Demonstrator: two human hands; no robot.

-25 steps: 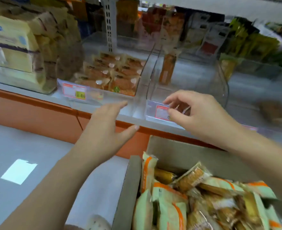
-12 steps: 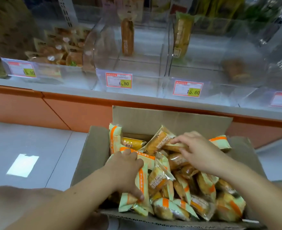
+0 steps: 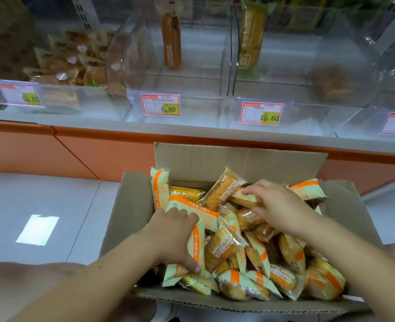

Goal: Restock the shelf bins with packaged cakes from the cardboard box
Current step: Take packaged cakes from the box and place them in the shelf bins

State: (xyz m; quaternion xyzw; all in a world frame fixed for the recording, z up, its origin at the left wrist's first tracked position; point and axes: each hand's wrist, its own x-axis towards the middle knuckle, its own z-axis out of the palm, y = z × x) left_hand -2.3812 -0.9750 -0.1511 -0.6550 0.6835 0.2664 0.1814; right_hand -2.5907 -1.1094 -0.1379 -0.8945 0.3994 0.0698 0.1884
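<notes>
Down from the shelf (image 3: 191, 133), left hand (image 3: 175, 238) and right hand (image 3: 277, 205) are gripping packaged cakes (image 3: 222, 249); upper-centre bins (image 3: 203, 108) are waiting, nearly bare

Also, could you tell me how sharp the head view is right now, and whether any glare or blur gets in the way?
Head view: the packaged cakes in the cardboard box are sharp, with legible print; the clear shelf bins look hazy with reflections; the goods at top left are smeared; a bright light patch glares on the floor.
</notes>
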